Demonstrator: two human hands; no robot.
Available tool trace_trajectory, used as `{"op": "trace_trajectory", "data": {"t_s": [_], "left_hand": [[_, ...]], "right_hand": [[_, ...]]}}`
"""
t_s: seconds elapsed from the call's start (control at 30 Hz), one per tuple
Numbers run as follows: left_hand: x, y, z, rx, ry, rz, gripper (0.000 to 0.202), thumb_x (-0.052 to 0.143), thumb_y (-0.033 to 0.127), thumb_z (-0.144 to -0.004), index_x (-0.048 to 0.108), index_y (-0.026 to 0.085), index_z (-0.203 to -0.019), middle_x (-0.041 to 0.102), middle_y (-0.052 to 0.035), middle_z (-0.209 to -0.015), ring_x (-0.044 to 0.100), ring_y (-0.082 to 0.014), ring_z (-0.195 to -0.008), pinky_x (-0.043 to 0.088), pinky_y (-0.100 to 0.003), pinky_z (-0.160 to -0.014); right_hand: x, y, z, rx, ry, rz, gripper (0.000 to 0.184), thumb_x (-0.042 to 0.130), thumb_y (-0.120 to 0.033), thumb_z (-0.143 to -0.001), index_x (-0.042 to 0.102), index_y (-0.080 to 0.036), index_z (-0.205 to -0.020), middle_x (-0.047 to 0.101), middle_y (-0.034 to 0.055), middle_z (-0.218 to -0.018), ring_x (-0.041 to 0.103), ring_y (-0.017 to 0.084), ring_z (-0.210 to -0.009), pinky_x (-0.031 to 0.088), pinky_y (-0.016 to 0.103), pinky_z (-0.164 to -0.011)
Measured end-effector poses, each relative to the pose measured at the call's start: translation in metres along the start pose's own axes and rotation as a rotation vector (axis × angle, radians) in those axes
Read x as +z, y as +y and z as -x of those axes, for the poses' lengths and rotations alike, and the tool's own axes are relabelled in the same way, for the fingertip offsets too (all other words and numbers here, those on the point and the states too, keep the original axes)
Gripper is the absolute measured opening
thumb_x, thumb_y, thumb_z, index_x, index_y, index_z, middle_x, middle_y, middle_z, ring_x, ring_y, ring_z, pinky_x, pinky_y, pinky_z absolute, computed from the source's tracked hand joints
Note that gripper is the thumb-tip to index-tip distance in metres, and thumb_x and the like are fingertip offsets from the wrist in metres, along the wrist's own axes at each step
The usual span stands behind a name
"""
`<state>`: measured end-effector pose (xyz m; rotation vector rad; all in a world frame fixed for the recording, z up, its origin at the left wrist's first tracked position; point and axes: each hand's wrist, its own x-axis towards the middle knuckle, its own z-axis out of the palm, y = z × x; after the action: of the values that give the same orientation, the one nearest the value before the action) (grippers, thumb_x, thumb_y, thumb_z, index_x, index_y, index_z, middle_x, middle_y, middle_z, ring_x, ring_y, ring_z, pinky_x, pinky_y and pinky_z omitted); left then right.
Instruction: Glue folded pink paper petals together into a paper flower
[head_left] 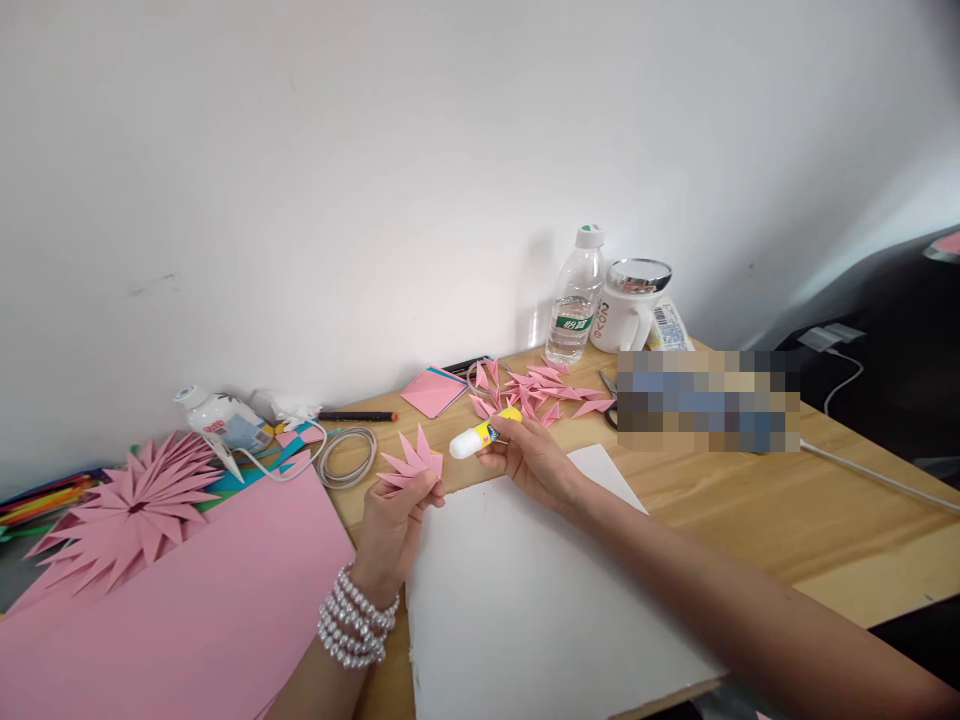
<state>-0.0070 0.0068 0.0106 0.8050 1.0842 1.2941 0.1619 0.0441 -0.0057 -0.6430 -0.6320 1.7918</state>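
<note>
My left hand (401,515), with a pearl bracelet at the wrist, pinches a fan of folded pink paper points (411,458). In my right hand (529,460) is a yellow glue stick (480,438), its white end aimed left at the fan and a small gap apart from it. Both hands are over the far edge of a white board (540,600). Beyond the right hand lies a loose pile of folded pink paper pieces (532,385). A finished-looking pink paper star (142,510) rests on pink sheets (187,610) at the left.
A water bottle (576,300) and a white lidded mug (626,310) stand near the wall. Scissors (610,415) lie beside a blurred-out patch. A coiled white cable (349,458), a black marker (358,416), square papers (433,391) and a tipped white bottle (225,418) lie along the back.
</note>
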Motion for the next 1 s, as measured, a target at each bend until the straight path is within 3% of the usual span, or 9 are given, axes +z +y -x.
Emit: {"op": "trace_trajectory", "data": {"t_s": [0.17, 0.3, 0.4, 0.5, 0.57, 0.63, 0.77, 0.87, 1.0], "left_hand": [[-0.006, 0.003, -0.005, 0.056, 0.108, 0.096, 0.014, 0.076, 0.018, -0.054, 0.063, 0.013, -0.056, 0.060, 0.0007, -0.054, 0.053, -0.0078, -0.050, 0.045, -0.017, -0.046], [-0.010, 0.003, -0.009, 0.092, 0.158, 0.118, 0.016, 0.077, 0.017, -0.052, 0.062, 0.013, -0.056, 0.059, 0.0011, -0.055, 0.054, -0.0082, -0.052, 0.046, -0.018, -0.048], [-0.009, 0.001, -0.010, 0.098, 0.179, 0.086, 0.016, 0.076, 0.018, -0.051, 0.061, 0.013, -0.054, 0.059, 0.0004, -0.054, 0.054, -0.0096, -0.052, 0.046, -0.021, -0.049], [-0.005, 0.000, -0.010, 0.154, 0.326, 0.088, 0.018, 0.076, 0.018, -0.048, 0.060, 0.012, -0.054, 0.058, 0.0015, -0.052, 0.052, -0.0090, -0.049, 0.044, -0.021, -0.047], [-0.003, 0.002, -0.010, 0.240, 0.454, 0.086, 0.019, 0.075, 0.017, -0.048, 0.058, 0.012, -0.052, 0.055, 0.0036, -0.049, 0.049, -0.0071, -0.044, 0.039, -0.020, -0.044], [-0.002, 0.004, -0.010, 0.308, 0.521, 0.080, 0.019, 0.074, 0.017, -0.049, 0.055, 0.013, -0.051, 0.052, 0.0051, -0.046, 0.046, -0.0058, -0.042, 0.035, -0.019, -0.042], [-0.005, 0.005, -0.010, 0.271, 0.531, 0.085, 0.023, 0.075, 0.017, -0.049, 0.052, 0.013, -0.049, 0.051, 0.0057, -0.045, 0.044, -0.0056, -0.041, 0.033, -0.019, -0.041], [-0.006, 0.003, -0.010, 0.218, 0.484, 0.065, 0.024, 0.075, 0.018, -0.048, 0.052, 0.013, -0.047, 0.050, 0.0053, -0.043, 0.043, -0.0058, -0.041, 0.033, -0.020, -0.040], [-0.003, 0.000, -0.008, 0.203, 0.424, 0.056, 0.025, 0.076, 0.020, -0.048, 0.052, 0.013, -0.047, 0.050, 0.0047, -0.044, 0.043, -0.0062, -0.042, 0.033, -0.020, -0.041]], "right_hand": [[-0.004, -0.002, 0.000, -0.013, -0.027, -0.013, 0.027, 0.077, -0.017, -0.056, 0.055, -0.015, -0.070, 0.061, -0.0009, -0.080, 0.063, 0.013, -0.080, 0.052, 0.026, -0.079], [-0.012, -0.001, -0.006, -0.008, 0.044, 0.163, 0.030, 0.077, -0.028, -0.056, 0.051, -0.016, -0.061, 0.057, -0.0039, -0.063, 0.058, 0.009, -0.060, 0.048, 0.021, -0.059], [-0.017, 0.003, -0.010, -0.060, 0.142, 0.400, 0.035, 0.070, -0.044, -0.061, 0.049, -0.017, -0.063, 0.053, -0.0043, -0.056, 0.045, 0.006, -0.044, 0.037, 0.020, -0.044], [-0.013, 0.009, -0.006, -0.208, 0.220, 0.625, 0.034, 0.062, -0.050, -0.068, 0.047, -0.019, -0.069, 0.052, -0.0028, -0.062, 0.047, 0.010, -0.051, 0.037, 0.023, -0.048], [-0.006, 0.012, 0.001, -0.348, 0.159, 0.924, 0.030, 0.057, -0.048, -0.072, 0.046, -0.020, -0.071, 0.050, -0.0016, -0.067, 0.048, 0.013, -0.059, 0.038, 0.025, -0.053], [0.001, 0.013, 0.008, -0.406, 0.023, 1.294, 0.033, 0.063, -0.047, -0.067, 0.045, -0.021, -0.075, 0.051, 0.0001, -0.074, 0.048, 0.015, -0.064, 0.037, 0.027, -0.056], [0.004, 0.010, 0.012, -0.294, -0.046, 1.756, 0.044, 0.075, -0.039, -0.054, 0.046, -0.020, -0.082, 0.055, 0.0062, -0.088, 0.053, 0.020, -0.075, 0.037, 0.027, -0.057], [-0.002, 0.007, 0.007, -0.167, -0.023, 1.778, 0.032, 0.068, -0.035, -0.065, 0.047, -0.021, -0.084, 0.061, 0.0033, -0.080, 0.056, 0.019, -0.070, 0.035, 0.026, -0.056], [-0.008, 0.008, 0.002, -0.242, 0.106, 1.717, 0.018, 0.060, -0.033, -0.073, 0.048, -0.022, -0.081, 0.062, 0.0019, -0.077, 0.057, 0.018, -0.069, 0.035, 0.026, -0.056]]}}
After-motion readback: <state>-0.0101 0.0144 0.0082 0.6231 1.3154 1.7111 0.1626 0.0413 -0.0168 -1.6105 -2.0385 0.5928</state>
